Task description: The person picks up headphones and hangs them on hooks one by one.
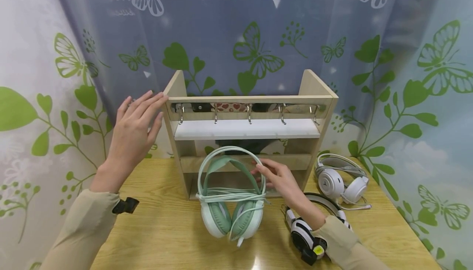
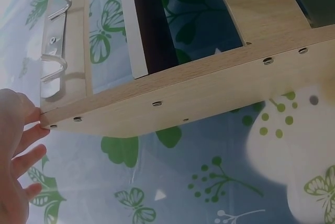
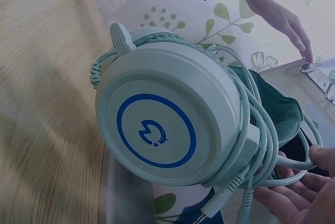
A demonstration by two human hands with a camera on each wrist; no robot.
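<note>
Mint-green headphones (image 1: 232, 196) hang in front of the wooden rack, their cable wound round the earcups. My right hand (image 1: 278, 177) grips the right side of their headband. Up close in the right wrist view, an earcup (image 3: 157, 119) shows a blue ring, and the cable plugs (image 3: 225, 198) dangle beside my fingers. My left hand (image 1: 136, 126) rests with straight fingers on the top left corner of the rack (image 1: 251, 97). In the left wrist view my left fingertips (image 2: 32, 135) touch that corner. A row of metal hooks (image 1: 249, 114) runs under the rack's top edge.
White headphones (image 1: 332, 184) lie on the wooden table (image 1: 148, 229) right of the rack. Nearer, black-and-white headphones (image 1: 303, 237) lie partly under my right forearm. A white shelf (image 1: 247, 129) crosses the rack below the hooks. A butterfly-patterned curtain (image 1: 221, 36) stands behind.
</note>
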